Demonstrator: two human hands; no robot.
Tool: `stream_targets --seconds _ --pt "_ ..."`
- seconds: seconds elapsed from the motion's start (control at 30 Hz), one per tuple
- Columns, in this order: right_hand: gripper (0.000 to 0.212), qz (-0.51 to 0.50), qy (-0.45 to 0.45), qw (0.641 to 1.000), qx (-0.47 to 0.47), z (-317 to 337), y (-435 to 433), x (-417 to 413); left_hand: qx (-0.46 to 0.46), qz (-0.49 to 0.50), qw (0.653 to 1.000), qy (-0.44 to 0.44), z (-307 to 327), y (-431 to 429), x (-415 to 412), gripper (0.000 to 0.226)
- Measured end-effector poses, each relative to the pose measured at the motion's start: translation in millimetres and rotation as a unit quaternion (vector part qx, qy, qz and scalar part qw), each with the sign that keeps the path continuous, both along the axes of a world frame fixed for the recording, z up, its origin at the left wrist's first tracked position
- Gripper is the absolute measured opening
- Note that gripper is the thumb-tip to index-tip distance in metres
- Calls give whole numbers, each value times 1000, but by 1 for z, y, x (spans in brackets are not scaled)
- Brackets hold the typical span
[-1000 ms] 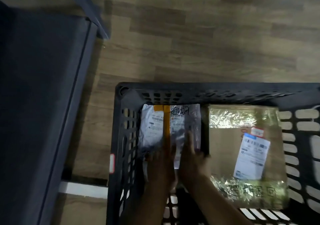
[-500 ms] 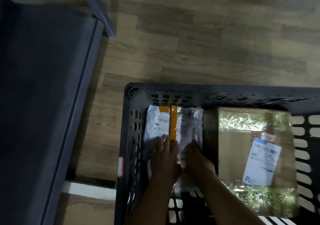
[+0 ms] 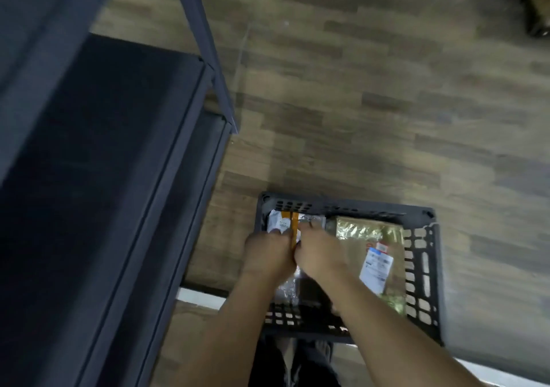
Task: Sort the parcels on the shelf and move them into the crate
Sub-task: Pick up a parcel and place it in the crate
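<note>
Left hand [image 3: 268,255] and right hand [image 3: 320,254] sit side by side, touching, fingers bent down on the grey parcel [image 3: 276,223]; too blurry to tell if they grip it; before, they lay flat; the parcel lies in the crate [image 3: 342,205], left side, its long way pointing away from the person.

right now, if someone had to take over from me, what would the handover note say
Left hand: on the grey parcel; blur hides whether it grips or presses.
Right hand: on the same parcel, close beside the left hand; its grip is also unclear.
Things: the grey parcel with orange tape lies in the left part of the crate, and the brown box lies in the right part.
Done: both parcels are in the crate.
Left: release the grey parcel, then check the shelf; no parcels show on the part in view.
</note>
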State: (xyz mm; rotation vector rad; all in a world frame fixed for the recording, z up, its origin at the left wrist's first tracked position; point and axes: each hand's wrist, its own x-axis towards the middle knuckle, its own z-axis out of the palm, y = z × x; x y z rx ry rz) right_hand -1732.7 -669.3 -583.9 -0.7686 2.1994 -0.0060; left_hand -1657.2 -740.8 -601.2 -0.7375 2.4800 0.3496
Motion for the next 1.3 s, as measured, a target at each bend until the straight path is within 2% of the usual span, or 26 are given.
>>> stream_targets --seconds 0.1,0.27,0.37,0.43,0.57,0.77,0.93,1.03,1.17,1.3 --pt "33 32 29 999 -27 67 -26 0 -2 47 998 35 65 -23 1 26" --pt "20 88 26 993 -76 172 -65 32 -10 116 988 100 185 -61 46 30" --pt "23 160 24 982 -97 229 -98 61 -34 169 976 130 257 -86 85 35" --pt "20 203 30 972 -117 268 -124 84 -63 208 965 148 299 -102 117 46" --pt "21 260 29 946 -193 346 -172 134 -109 296 937 153 370 -135 180 27" --pt "31 283 12 921 -266 423 -208 192 -148 387 895 167 442 -168 250 25" --pt "34 228 -52 922 -307 438 -227 210 -154 391 887 193 475 -190 295 36" --pt "62 148 -97 928 -327 436 -237 210 -168 390 885 191 492 -204 317 45" --pt "96 8 -164 928 -333 429 -244 212 -178 376 893 172 501 -212 332 47" --pt "102 -94 -224 914 -324 425 -249 221 -151 373 901 160 494 -225 335 51"
